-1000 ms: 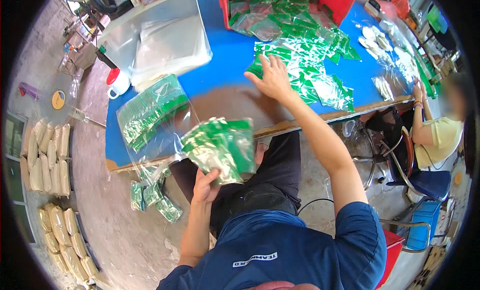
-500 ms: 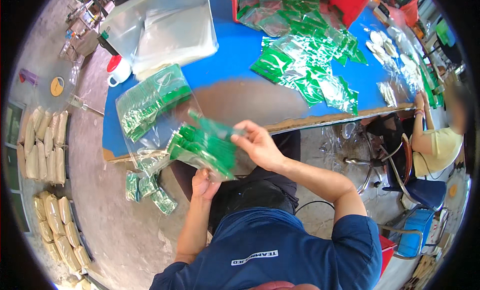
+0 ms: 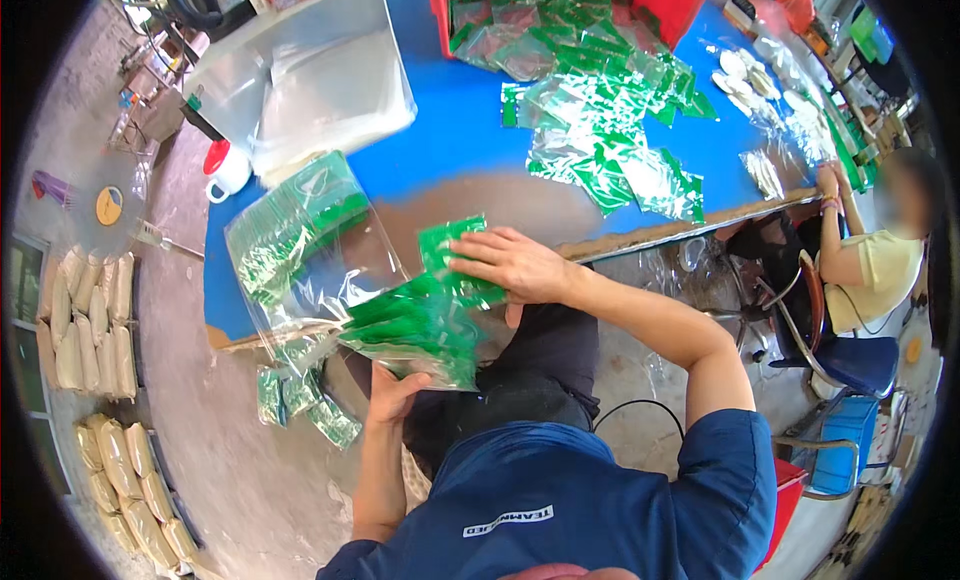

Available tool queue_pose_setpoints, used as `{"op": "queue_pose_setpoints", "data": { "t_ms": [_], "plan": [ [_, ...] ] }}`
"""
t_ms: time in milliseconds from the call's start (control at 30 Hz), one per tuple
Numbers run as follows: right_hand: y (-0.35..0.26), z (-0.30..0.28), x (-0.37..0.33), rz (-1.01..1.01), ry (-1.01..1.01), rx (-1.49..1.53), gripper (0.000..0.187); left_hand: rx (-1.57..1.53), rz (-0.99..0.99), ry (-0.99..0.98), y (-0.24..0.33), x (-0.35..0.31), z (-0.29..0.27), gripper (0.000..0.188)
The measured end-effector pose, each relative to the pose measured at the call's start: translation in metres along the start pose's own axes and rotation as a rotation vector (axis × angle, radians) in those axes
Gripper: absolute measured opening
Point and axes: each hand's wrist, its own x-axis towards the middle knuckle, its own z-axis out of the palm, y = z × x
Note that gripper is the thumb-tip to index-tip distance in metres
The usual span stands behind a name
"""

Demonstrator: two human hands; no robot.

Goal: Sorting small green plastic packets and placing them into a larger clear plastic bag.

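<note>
My left hand (image 3: 393, 392) grips the near end of a fanned stack of green-and-clear plastic packets (image 3: 415, 330), thumb on top, over my lap at the table's edge. My right hand (image 3: 522, 270) holds a single green packet (image 3: 436, 246) at the stack's far right corner. Its fingers lie across the packet, with the thumb underneath. Left of the stack, a large clear bag (image 3: 372, 250) lies on the table with rows of similar green packets (image 3: 300, 220) inside. The bag's mouth hangs over the edge towards the stack.
Loose green packets (image 3: 620, 130) spill from a red bin (image 3: 440, 20) across the blue table (image 3: 460, 130). Clear plastic sheets (image 3: 330, 90) and a white mug (image 3: 232, 170) stand at far left. More packets (image 3: 330, 420) lie below the edge. A co-worker (image 3: 870, 260) sits at right.
My right hand has moved slightly right, turning from a pinch to fingers laid over the packet. The stack is fanned wider. My left hand still grips its near end.
</note>
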Motion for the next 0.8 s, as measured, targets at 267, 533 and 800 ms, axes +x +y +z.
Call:
{"op": "queue_pose_setpoints", "data": {
  "t_ms": [267,533,800],
  "plan": [
    [-0.037,-0.015,0.009,0.427,0.227,0.995,0.024,0.398,0.009,-0.152,0.019,0.025,0.002,0.066],
    [0.068,-0.056,-0.085,1.326,0.437,-0.500,0.069,-0.217,-0.146,-0.121,-0.036,0.027,0.017,0.067],
    [-0.026,0.001,-0.024,0.301,0.227,0.208,0.035,-0.369,-0.231,0.046,-0.052,0.030,0.004,0.064]
  ]
}}
